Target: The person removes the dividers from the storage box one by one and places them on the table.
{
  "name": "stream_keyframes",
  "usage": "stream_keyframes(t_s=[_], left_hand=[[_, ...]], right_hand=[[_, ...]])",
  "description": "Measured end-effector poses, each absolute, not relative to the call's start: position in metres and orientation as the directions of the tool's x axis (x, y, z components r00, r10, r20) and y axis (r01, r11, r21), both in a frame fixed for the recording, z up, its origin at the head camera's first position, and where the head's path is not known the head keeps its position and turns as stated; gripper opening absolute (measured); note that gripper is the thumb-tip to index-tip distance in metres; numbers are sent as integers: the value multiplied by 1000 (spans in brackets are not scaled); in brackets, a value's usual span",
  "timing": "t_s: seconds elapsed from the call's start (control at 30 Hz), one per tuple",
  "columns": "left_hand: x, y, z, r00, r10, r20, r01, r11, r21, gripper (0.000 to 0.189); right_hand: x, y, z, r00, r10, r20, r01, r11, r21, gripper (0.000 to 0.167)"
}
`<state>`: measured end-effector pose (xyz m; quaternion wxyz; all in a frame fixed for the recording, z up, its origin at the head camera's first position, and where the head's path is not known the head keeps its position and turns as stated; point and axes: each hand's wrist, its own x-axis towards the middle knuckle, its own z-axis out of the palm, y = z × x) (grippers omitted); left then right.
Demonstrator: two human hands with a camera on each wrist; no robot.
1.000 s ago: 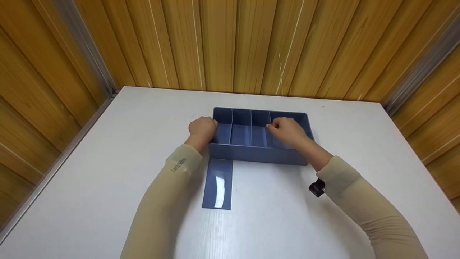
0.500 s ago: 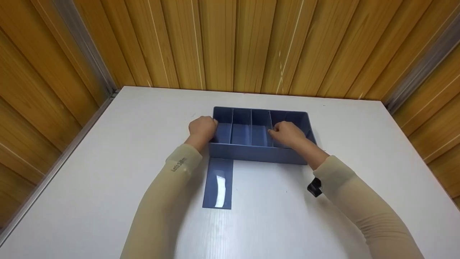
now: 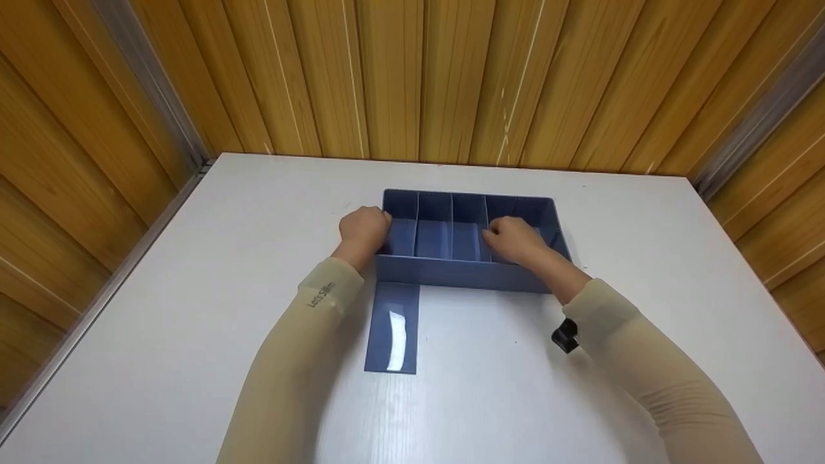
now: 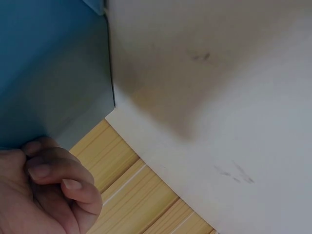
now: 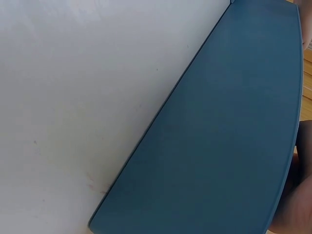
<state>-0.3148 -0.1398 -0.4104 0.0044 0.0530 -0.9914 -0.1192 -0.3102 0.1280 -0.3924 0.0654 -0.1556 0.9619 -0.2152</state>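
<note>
Divided blue box held at its left wall, right hand at a divider

A blue open-topped box (image 3: 464, 274) is observed on a white table (image 3: 496, 380), slightly right of centre and nearer the far edge, its long side facing the wearer. Three upright dividers are seen across it; the compartment at the right end is the widest and is partly hidden by the right hand (image 3: 514, 240). The left wall of the box is gripped at its rim by the left hand (image 3: 363, 231), with the fingers curled, as is also seen from the left wrist. The top edge of the third divider (image 3: 486, 211) from the left is pinched between the thumb and curled fingers of the right hand. In the right wrist view, only part of that hand is shown, beyond the rim.

A flat blue panel (image 3: 392, 325) is laid on the table just before the box's left end, crossed by a bright reflection. Beige sleeves are worn on both arms, with lettering (image 3: 321, 294) printed on the left one. A small black object (image 3: 566, 336) is noted at the right sleeve. The table is backed by a wood-patterned wall (image 3: 387, 84), flanked by metal posts (image 3: 151, 77).
</note>
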Motion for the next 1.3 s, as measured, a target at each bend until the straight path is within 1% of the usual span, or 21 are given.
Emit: stream_keyframes(t_s=[0.23,0.47,0.6,0.87,1.1,1.3], left_hand=[[-314,-139,-409,-995,-100,-29,-104,971,213,46],[-314,-138,-408,-993,-112,-38,-117,972,204,46],[-314,-138,-408,-992,-122,-43,-128,969,210,46],[-313,-138,-407,-995,-97,-30,-101,978,181,41],[-314,-138,-408,-993,-114,-21,-116,970,214,45],[-314,-136,-409,-995,-95,-9,-95,975,202,46]], right_hand=[[-308,128,-392,-945,-325,-26,-276,841,-465,36],[-308,130,-385,-950,-312,9,-275,822,-499,36],[-308,130,-380,-952,-304,13,-270,823,-500,37],[-308,129,-376,-954,-301,6,-264,826,-497,36],[-306,129,-372,-958,-287,27,-260,821,-508,37],[-304,129,-367,-961,-273,39,-253,818,-517,38]])
